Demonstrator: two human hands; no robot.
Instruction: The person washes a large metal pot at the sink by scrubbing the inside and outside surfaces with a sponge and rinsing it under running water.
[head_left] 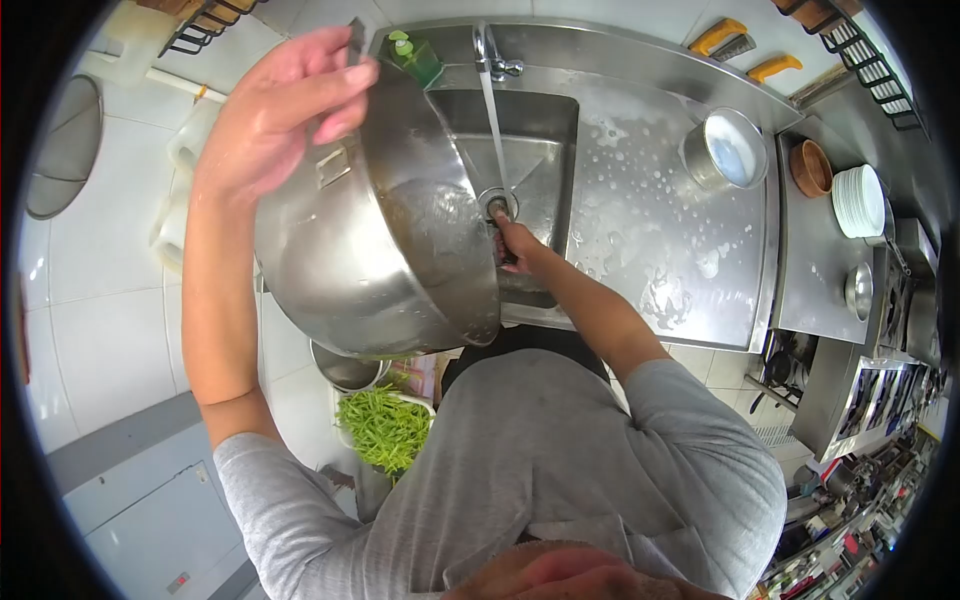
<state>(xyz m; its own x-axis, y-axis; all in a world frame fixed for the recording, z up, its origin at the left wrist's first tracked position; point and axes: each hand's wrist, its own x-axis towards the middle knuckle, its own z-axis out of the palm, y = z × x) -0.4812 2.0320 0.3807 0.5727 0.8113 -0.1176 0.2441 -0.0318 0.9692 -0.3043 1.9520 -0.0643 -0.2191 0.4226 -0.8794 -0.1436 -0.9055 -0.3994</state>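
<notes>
A large stainless steel pot (330, 245) is tipped onto its side at the left of the sink (548, 160), its mouth turned toward the basin. My left hand (290, 105) is at the pot's upper edge with curled fingers, apparently gripping it. Water runs from the tap (487, 55) down toward the drain. Deep in the sink, my right hand (515, 245) is closed beside the drain under the stream. Something small and dark is in or by its fingers, too hidden to name.
On the wet steel counter (640, 200) stands a metal pot with suds (727, 150). A green soap bottle (415, 60) is behind the tilted pot. Green vegetables (385, 425) fill a container below left. White plates (858, 200) and a brown bowl (811, 167) are far right.
</notes>
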